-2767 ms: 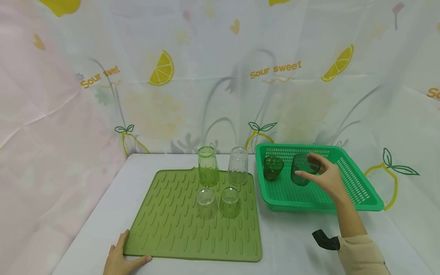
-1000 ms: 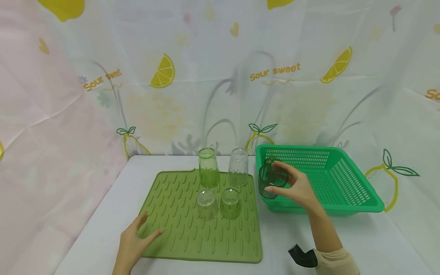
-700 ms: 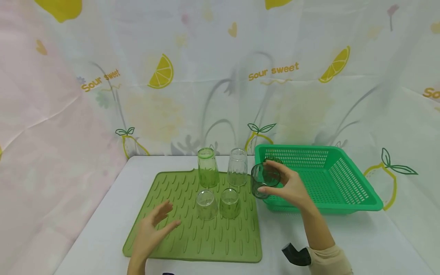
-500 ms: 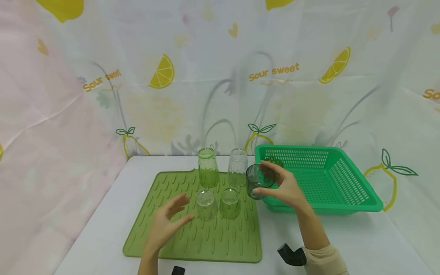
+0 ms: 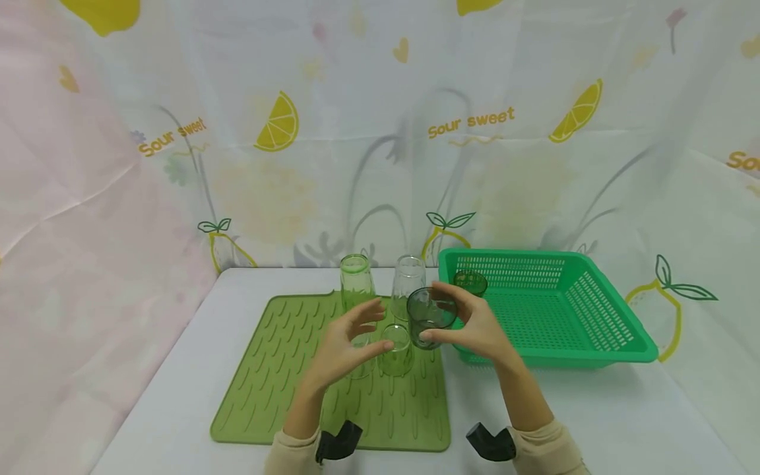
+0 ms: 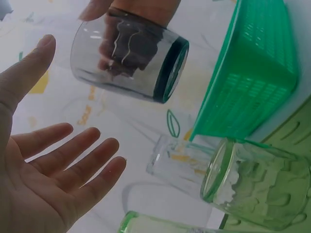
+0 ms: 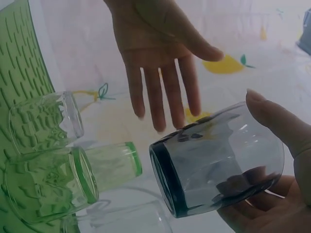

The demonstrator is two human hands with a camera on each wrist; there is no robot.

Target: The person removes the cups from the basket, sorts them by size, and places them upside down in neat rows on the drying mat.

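Over a ridged green mat's (image 5: 285,379) rt side, R hand (image 5: 475,326) grips a see-thru smoky-gray glass tumbler (image 5: 429,320) w/ rounded sides, thick dark base. L hand (image 5: 341,346) nearby, fingers (image 6: 105,175) spread wide. Inverted glasses (image 5: 396,359) on mat; green plastic lattice basket (image 5: 552,360) to rt.

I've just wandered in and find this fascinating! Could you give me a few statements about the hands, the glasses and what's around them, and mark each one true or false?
1. The right hand holds a dark grey glass. True.
2. The left hand holds a glass too. False: the left hand holds nothing.
3. The green basket has a dark green glass in it. True.
4. The green basket stands on the green mat. False: it stands beside the mat, on the white table.
5. A short green glass and a tall green glass stand on the mat. True.
6. The dark grey glass rests on the mat. False: it is held up above it.
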